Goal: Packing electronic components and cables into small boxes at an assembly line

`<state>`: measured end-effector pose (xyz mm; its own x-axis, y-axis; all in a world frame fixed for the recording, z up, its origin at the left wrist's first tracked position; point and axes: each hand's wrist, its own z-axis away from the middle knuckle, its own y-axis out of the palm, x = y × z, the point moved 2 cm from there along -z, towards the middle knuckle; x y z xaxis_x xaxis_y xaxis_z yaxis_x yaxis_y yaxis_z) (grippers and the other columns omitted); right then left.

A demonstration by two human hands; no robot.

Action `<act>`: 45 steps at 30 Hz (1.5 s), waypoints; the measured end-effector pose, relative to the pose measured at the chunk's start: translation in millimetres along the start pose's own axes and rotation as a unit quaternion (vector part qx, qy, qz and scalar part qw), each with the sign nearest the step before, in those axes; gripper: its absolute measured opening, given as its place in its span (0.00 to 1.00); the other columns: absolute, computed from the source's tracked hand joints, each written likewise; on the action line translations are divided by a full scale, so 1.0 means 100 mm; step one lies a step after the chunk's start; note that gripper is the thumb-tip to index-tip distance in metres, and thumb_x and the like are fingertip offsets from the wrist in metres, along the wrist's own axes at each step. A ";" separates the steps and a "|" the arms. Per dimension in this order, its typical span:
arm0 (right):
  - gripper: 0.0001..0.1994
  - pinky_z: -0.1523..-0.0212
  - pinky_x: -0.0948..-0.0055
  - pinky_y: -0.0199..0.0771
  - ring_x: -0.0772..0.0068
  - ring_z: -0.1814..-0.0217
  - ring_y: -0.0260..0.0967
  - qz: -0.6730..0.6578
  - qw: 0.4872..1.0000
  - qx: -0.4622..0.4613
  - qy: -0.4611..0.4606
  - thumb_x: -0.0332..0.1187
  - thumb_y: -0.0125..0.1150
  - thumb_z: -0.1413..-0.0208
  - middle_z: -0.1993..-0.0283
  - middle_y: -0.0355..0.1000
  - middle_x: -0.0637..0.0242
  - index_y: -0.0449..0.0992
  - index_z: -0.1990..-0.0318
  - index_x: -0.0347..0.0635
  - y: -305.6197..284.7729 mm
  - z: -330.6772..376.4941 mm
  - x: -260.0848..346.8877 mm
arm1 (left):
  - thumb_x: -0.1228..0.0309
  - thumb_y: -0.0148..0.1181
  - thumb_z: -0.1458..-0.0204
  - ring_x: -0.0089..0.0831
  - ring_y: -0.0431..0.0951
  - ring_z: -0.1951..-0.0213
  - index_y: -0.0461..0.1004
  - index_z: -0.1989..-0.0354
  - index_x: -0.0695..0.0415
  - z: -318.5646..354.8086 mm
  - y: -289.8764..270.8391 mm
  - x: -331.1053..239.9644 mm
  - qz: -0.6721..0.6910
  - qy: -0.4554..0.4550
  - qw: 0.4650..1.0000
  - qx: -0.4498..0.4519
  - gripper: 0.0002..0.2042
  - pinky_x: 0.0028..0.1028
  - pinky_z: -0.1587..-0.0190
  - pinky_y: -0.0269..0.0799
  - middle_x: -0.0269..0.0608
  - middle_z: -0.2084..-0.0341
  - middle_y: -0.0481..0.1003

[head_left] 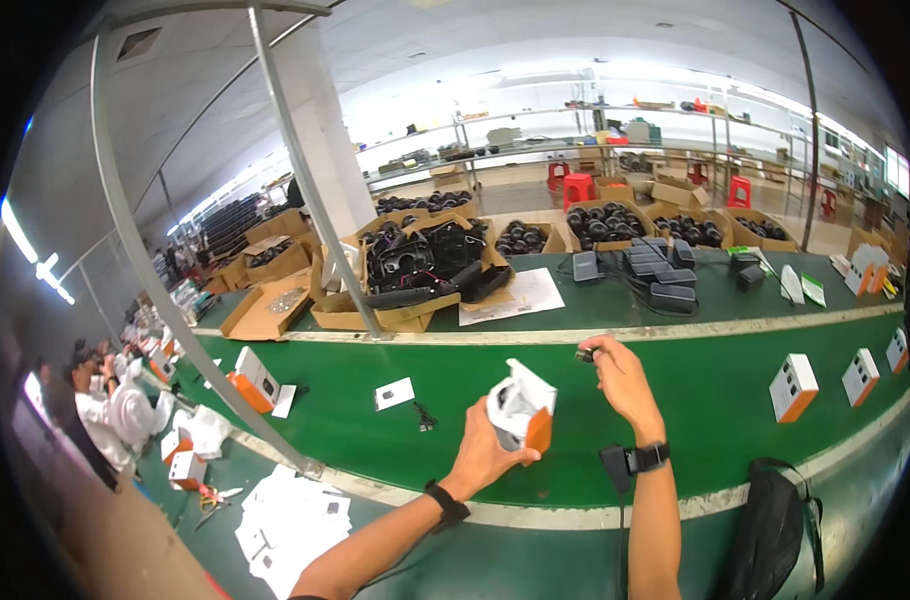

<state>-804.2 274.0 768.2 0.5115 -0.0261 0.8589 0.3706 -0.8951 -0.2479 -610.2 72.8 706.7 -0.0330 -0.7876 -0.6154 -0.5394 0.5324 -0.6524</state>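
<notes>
My left hand (483, 455) is wrapped round a small white and orange box (538, 428), whose top flap stands up. White wrapping shows inside its open top. To the right of the box and a little higher, my right hand (623, 378) pinches a small dark piece (585, 354) between thumb and fingers. It is too small to tell what it is. Left of the box, a white card (394, 393) and a bundled black cable (425, 417) lie on the green belt (675, 440).
Closed white and orange boxes (795, 388) stand at right, and another box (257, 380) at left. White leaflets (293, 530) and scissors (211, 500) lie near left; a black bag (770, 530) lies near right. Beyond the belt are black adapters (665, 270). A metal post (315, 190) rises at left.
</notes>
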 end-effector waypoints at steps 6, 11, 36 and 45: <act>0.10 0.63 0.71 0.76 0.79 0.65 0.79 0.030 0.998 -0.009 -0.046 0.37 0.72 0.36 0.67 0.82 0.59 0.83 0.58 0.38 -0.06 0.47 1.60 | 0.59 0.63 0.32 0.55 0.81 0.44 0.82 0.45 0.58 -0.69 -1.22 1.05 -0.132 0.025 0.987 -0.090 0.17 0.47 0.37 0.74 0.55 0.47 0.82; 0.13 0.66 0.58 0.80 0.46 0.70 0.81 0.022 0.970 0.217 -0.107 0.40 0.76 0.39 0.73 0.81 0.55 0.84 0.68 0.40 1.06 0.65 1.37 | 0.46 0.81 0.51 0.57 0.73 0.33 0.74 0.31 0.56 -0.76 -1.77 2.89 -0.226 -0.127 0.963 0.076 0.42 0.47 0.25 0.66 0.57 0.36 0.76; 0.14 0.55 0.48 0.83 0.39 0.57 0.83 0.228 0.967 0.113 0.009 0.39 0.72 0.43 0.62 0.83 0.45 0.85 0.65 0.34 1.78 0.90 0.85 | 0.55 0.67 0.44 0.46 0.81 0.42 0.88 0.52 0.52 0.05 -2.70 3.84 -0.405 -0.429 0.773 -0.232 0.17 0.46 0.39 0.76 0.48 0.49 0.83; 0.08 0.74 0.84 0.64 0.87 0.71 0.70 -0.108 0.994 0.028 0.019 0.31 0.62 0.30 0.66 0.80 0.67 0.78 0.59 0.34 0.65 1.10 2.17 | 0.68 0.71 0.45 0.51 0.87 0.54 0.83 0.61 0.54 0.18 -2.31 3.56 -0.429 -0.332 0.809 -0.224 0.07 0.46 0.53 0.85 0.48 0.60 0.85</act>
<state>-583.6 259.6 889.2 0.3855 0.1469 0.9109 0.5114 -0.8557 -0.0784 -482.5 -324.8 630.1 0.8954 -0.3873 -0.2198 -0.3797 -0.4062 -0.8312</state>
